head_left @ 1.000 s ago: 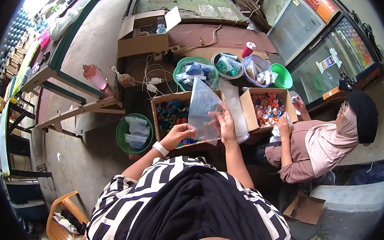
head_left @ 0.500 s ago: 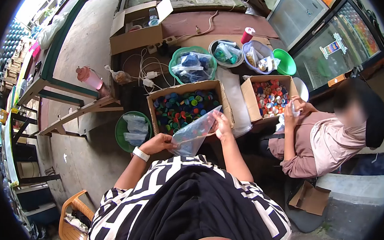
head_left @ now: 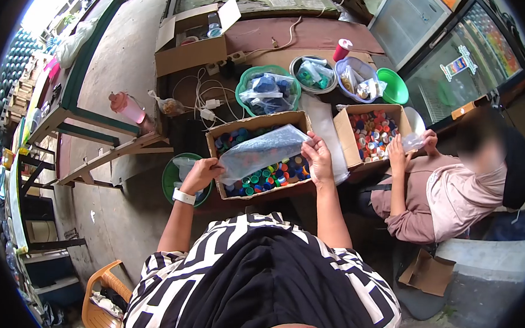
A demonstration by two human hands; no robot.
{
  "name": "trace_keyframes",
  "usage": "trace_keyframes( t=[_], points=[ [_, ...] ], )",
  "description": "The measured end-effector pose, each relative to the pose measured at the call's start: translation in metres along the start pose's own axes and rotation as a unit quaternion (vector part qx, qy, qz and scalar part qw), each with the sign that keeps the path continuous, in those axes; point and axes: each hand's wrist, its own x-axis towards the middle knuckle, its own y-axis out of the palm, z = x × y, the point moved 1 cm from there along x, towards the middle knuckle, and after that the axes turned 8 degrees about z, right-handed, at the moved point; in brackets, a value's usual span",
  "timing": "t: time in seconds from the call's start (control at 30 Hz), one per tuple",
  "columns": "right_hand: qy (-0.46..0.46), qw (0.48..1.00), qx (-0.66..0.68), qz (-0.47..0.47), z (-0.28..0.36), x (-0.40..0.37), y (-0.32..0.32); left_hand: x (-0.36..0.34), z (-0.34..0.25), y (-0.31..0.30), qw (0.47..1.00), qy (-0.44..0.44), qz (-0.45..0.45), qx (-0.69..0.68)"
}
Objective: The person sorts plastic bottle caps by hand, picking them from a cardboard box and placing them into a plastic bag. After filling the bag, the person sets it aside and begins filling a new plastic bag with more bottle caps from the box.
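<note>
A clear plastic bag [head_left: 262, 154] is stretched between my two hands, above a cardboard box [head_left: 266, 195] of bottle caps. My left hand [head_left: 202, 175], with a white band on the wrist, pinches the bag's left end. At the upper right end, my right hand [head_left: 319, 158] grips the bag between thumb and fingers. Blue, green, red and orange bottle caps [head_left: 273, 178] show below the bag, which covers part of the box. Under and behind my left hand stands a green basket [head_left: 168, 179] with clear bags in it.
To the right, a co-worker [head_left: 435, 192] handles a small clear bag beside a box of red and white caps [head_left: 372, 131]. Behind stand a green basin [head_left: 268, 87] of bagged caps, a lilac basin [head_left: 356, 79] and an open carton [head_left: 191, 54]. White cables [head_left: 209, 103] lie at left.
My hands have moved apart and the bag is now stretched out flatter over the box. My left hand went left and up. The co-worker's hands have shifted with their bag.
</note>
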Motion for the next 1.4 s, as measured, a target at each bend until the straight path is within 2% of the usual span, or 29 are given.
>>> trace_keyframes(
  t=[0.03, 0.07, 0.1, 0.13, 0.2, 0.27, 0.33, 0.4, 0.43, 0.5, 0.53, 0.57, 0.63, 0.7, 0.73, 0.8, 0.87, 0.93, 0.97, 1.03, 1.07, 1.13, 1.2, 1.23, 1.27, 1.33, 1.4],
  points=[
    [-0.047, 0.979, -0.189, -0.066, -0.007, -0.001, -0.001, 0.002, -0.002, 0.004, 1.0, 0.004, 0.005, 0.001],
    [-0.089, 0.915, -0.371, -0.13, -0.013, -0.003, -0.003, 0.004, -0.007, 0.01, 0.999, 0.012, 0.0, -0.05],
    [-0.15, 0.802, -0.562, -0.139, -0.016, -0.007, -0.005, 0.006, -0.011, 0.016, 0.995, 0.019, -0.006, -0.101],
    [-0.236, 0.748, -0.607, -0.127, -0.014, -0.013, 0.007, 0.009, -0.01, 0.022, 0.995, 0.023, -0.002, -0.1],
    [-0.219, 0.728, -0.645, -0.08, -0.015, -0.025, 0.034, 0.016, -0.003, 0.04, 0.986, 0.023, -0.015, -0.167],
    [-0.058, 0.856, -0.513, 0.033, -0.024, -0.041, 0.063, 0.017, -0.016, 0.054, 0.988, 0.027, -0.039, -0.149],
    [-0.033, 0.862, -0.498, 0.091, -0.033, -0.057, 0.092, 0.019, -0.026, 0.062, 0.994, 0.057, -0.065, -0.065],
    [-0.01, 0.869, -0.482, 0.114, -0.036, -0.065, 0.11, 0.017, -0.041, 0.068, 0.993, 0.067, -0.075, -0.061],
    [-0.009, 0.883, -0.459, 0.096, -0.048, -0.064, 0.107, 0.017, -0.044, 0.069, 0.993, 0.077, -0.087, -0.018],
    [-0.006, 0.889, -0.452, 0.08, -0.05, -0.062, 0.104, 0.015, -0.051, 0.069, 0.991, 0.082, -0.101, 0.036],
    [-0.003, 0.893, -0.445, 0.067, -0.05, -0.059, 0.103, 0.016, -0.049, 0.069, 0.991, 0.081, -0.1, 0.037],
    [-0.053, 0.895, -0.437, 0.07, -0.049, -0.057, 0.1, 0.016, -0.047, 0.07, 0.988, 0.101, -0.115, 0.019],
    [-0.05, 0.874, -0.479, 0.063, -0.039, -0.053, 0.095, 0.013, -0.051, 0.067, 0.984, 0.12, -0.129, 0.001],
    [-0.033, 0.869, -0.491, 0.049, -0.029, -0.052, 0.096, 0.007, -0.059, 0.062, 0.995, 0.066, -0.076, -0.015],
    [-0.033, 0.869, -0.491, 0.051, -0.026, -0.051, 0.098, 0.002, -0.066, 0.059, 0.995, 0.065, -0.077, -0.015],
    [-0.048, 0.872, -0.486, 0.044, -0.024, -0.05, 0.102, -0.005, -0.079, 0.059, 0.998, 0.056, -0.001, 0.033],
    [-0.064, 0.874, -0.48, 0.046, -0.025, -0.048, 0.106, -0.005, -0.07, 0.065, 0.997, 0.062, -0.005, 0.041],
    [-0.058, 0.868, -0.488, 0.073, -0.027, -0.047, 0.109, -0.002, -0.059, 0.067, 0.98, 0.163, -0.11, 0.042],
    [-0.058, 0.868, -0.487, 0.074, -0.028, -0.048, 0.11, -0.002, -0.052, 0.066, 0.976, 0.167, -0.138, 0.026],
    [-0.056, 0.785, -0.604, 0.128, -0.032, -0.053, 0.112, -0.002, -0.048, 0.059, 0.967, 0.174, -0.181, 0.046],
    [-0.056, 0.785, -0.603, 0.13, -0.038, -0.053, 0.107, -0.004, -0.047, 0.056, 0.964, 0.169, -0.199, 0.054],
    [0.026, 0.814, -0.55, 0.187, -0.053, -0.05, 0.098, -0.01, -0.054, 0.055, 0.963, 0.16, -0.214, 0.03],
    [0.016, 0.822, -0.535, 0.194, -0.056, -0.046, 0.094, -0.014, -0.053, 0.056, 0.962, 0.139, -0.234, -0.022],
    [0.014, 0.831, -0.533, 0.158, -0.052, -0.043, 0.094, -0.017, -0.051, 0.057, 0.963, 0.157, -0.215, 0.039],
    [0.011, 0.839, -0.53, 0.123, -0.048, -0.038, 0.093, -0.02, -0.049, 0.058, 0.963, 0.155, -0.216, 0.04],
    [0.001, 0.843, -0.519, 0.144, -0.036, -0.029, 0.089, -0.022, -0.049, 0.063, 0.972, 0.181, -0.131, 0.069],
    [0.087, 0.908, -0.361, 0.194, -0.035, -0.019, 0.077, -0.021, -0.048, 0.064, 0.978, 0.145, -0.116, 0.093]
  ],
)
